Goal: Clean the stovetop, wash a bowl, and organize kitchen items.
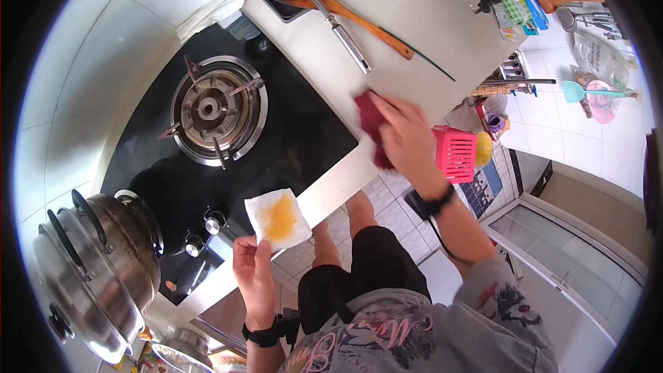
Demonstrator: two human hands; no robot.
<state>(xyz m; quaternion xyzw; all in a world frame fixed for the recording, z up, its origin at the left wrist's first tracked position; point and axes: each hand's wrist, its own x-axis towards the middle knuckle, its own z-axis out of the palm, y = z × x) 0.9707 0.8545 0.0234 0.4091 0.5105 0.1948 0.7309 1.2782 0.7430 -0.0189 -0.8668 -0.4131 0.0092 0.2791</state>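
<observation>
Between the thumb and fingers of my left hand (256,269) is a folded white paper towel (254,212) with a yellow-orange stain. It hangs over the front edge of the black glass gas hob (300,134). My right hand (406,140), slightly blurred, has a dark red cloth (370,114) under its fingers, at the pale countertop (414,80) to the right of the hob. Just beyond the cloth lies a steel ladle (347,44), its bowl end on a black tray (287,13). A wooden spatula (383,36) rests beside it.
A large lidded steel steamer pot (109,264) stands on the hob's left, near the bare burner (210,109) and two knobs (212,225). A pink plastic basket (456,155) is right of my right hand. A crumpled white plastic bag (212,10) sits at the hob's back corner.
</observation>
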